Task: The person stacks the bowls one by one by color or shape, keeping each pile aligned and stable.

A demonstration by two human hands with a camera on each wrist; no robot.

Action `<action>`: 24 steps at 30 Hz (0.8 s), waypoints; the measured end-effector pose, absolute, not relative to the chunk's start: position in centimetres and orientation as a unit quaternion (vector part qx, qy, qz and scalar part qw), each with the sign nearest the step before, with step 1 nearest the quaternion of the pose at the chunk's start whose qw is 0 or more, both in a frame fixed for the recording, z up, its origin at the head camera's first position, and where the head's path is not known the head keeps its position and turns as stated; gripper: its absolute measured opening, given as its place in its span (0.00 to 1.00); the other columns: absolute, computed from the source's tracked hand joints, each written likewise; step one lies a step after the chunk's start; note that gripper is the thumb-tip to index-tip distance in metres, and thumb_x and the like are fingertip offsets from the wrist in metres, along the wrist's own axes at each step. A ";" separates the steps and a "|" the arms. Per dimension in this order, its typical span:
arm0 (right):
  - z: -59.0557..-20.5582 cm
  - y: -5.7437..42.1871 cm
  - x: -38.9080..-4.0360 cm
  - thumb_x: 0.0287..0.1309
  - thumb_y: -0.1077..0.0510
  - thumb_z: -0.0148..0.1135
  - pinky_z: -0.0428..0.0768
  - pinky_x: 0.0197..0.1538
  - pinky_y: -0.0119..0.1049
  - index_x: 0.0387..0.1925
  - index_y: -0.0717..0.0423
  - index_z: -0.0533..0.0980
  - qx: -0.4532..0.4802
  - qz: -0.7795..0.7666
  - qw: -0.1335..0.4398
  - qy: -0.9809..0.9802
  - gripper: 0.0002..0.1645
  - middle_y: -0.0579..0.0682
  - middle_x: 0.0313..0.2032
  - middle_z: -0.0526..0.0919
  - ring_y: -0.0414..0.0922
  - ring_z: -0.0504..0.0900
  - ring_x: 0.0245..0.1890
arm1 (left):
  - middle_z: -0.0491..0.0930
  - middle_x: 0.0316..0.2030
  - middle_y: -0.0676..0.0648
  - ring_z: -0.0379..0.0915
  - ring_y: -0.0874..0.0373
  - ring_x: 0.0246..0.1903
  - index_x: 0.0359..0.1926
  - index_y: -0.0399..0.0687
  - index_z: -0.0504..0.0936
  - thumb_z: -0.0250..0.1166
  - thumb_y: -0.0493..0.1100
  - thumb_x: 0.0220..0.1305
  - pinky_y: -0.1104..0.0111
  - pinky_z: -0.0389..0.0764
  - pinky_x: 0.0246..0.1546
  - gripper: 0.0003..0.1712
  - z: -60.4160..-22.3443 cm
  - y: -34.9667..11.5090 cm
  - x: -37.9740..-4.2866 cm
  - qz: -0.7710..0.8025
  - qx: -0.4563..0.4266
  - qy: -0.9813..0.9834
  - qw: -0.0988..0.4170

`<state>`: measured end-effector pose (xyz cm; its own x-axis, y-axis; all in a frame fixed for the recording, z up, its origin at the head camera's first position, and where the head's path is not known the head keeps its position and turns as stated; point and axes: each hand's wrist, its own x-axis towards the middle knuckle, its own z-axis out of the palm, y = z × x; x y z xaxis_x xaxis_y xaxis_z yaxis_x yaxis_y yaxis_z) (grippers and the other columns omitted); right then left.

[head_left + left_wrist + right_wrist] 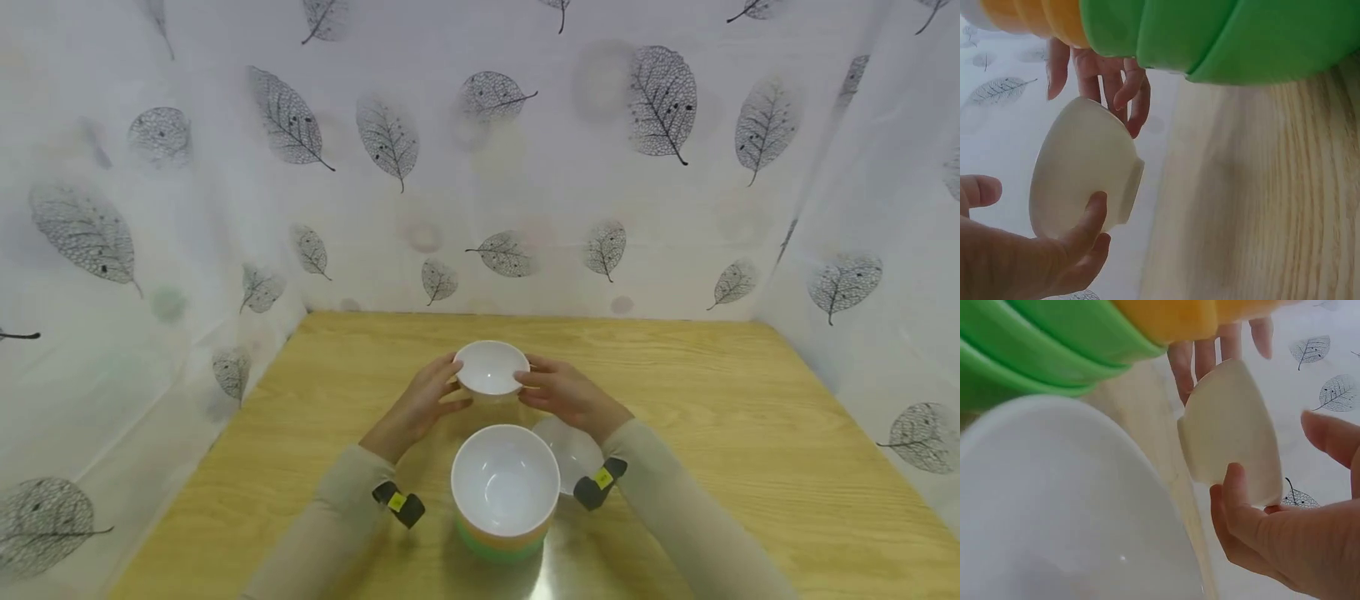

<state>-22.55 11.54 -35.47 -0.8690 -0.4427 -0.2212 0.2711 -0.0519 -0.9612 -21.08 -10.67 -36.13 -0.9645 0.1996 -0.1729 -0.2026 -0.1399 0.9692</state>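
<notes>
A small white bowl (491, 367) is held up between both hands, mouth upward, above the wooden table. My left hand (422, 404) grips its left side, with the thumb by the rim and fingers along the outer wall. On the opposite side my right hand (572, 398) holds it the same way. Both wrist views show the bowl's outer wall (1082, 169) and its foot clear of the tabletop. Nearer to me stands a stack of nested bowls (506, 483), white on top, with orange and green ones (1041, 344) below.
Another white bowl (572, 454) sits just right of the stack, partly hidden by the right wrist and its camera. The wood-grain table (750, 467) meets leaf-patterned white sheeting (555, 192) at the back and both sides.
</notes>
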 end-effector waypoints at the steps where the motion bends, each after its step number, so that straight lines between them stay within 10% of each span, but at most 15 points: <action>1: -35.5 11.7 -22.5 0.64 0.65 0.51 0.70 0.56 0.41 0.68 0.68 0.51 -0.077 -0.717 0.243 0.649 0.35 0.65 0.63 0.60 0.47 0.74 0.50 | 0.55 0.65 0.39 0.58 0.40 0.59 0.69 0.36 0.54 0.46 0.44 0.72 0.56 0.74 0.49 0.30 -35.9 -10.6 -21.0 0.754 0.002 0.643 0.133; 15: -35.0 13.6 -21.0 0.54 0.49 0.64 0.77 0.48 0.40 0.66 0.55 0.63 -0.171 -0.584 0.070 0.790 0.39 0.57 0.54 0.73 0.50 0.79 0.45 | 0.65 0.61 0.38 0.65 0.44 0.55 0.69 0.43 0.56 0.64 0.34 0.57 0.59 0.77 0.45 0.41 -33.8 -11.3 -19.7 0.700 0.151 0.689 0.114; 24: -33.6 14.9 -19.2 0.54 0.58 0.65 0.79 0.45 0.39 0.64 0.61 0.64 -0.220 -0.597 0.031 0.771 0.37 0.59 0.52 0.73 0.51 0.78 0.44 | 0.74 0.50 0.45 0.69 0.53 0.50 0.66 0.48 0.64 0.71 0.45 0.51 0.63 0.75 0.48 0.42 -32.9 -10.7 -18.7 0.622 0.157 0.764 0.069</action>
<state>-19.23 14.90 -33.55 -0.9015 -0.3759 0.2146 -0.3022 0.1914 -0.9338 -18.70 -10.66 -32.95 -0.9409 0.3266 0.0895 0.1539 0.1769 0.9721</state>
